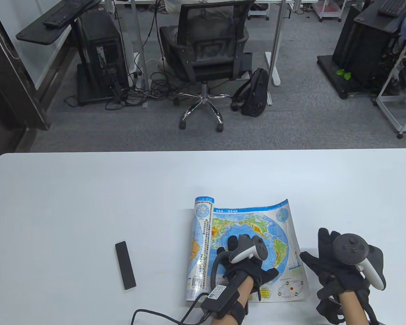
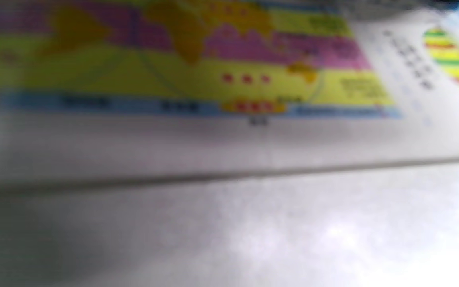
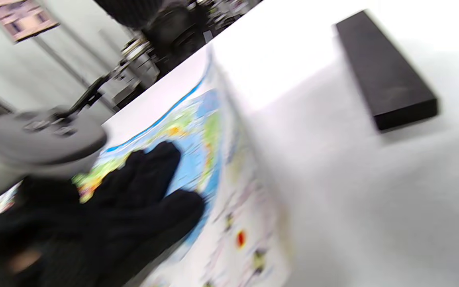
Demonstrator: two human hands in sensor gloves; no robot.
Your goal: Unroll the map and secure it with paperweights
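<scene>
A coloured world map (image 1: 274,223) lies partly unrolled on the white table (image 1: 88,203). Its left end is still curled into a roll (image 1: 203,237). My left hand (image 1: 230,248) presses flat on the middle of the map, fingers stretched toward the roll; the right wrist view shows it (image 3: 146,191) on the map (image 3: 197,131). My right hand (image 1: 324,250) is open just off the map's right edge, holding nothing. A black bar paperweight (image 1: 125,260) lies on the table left of the map, apart from both hands; it also shows in the right wrist view (image 3: 385,79). The left wrist view is a blurred close-up of the map (image 2: 213,59).
The table's far edge (image 1: 203,151) runs across the middle of the table view. Beyond it stand an office chair (image 1: 206,50) and a backpack (image 1: 255,93) on the floor. A cable (image 1: 155,313) trails from my left wrist.
</scene>
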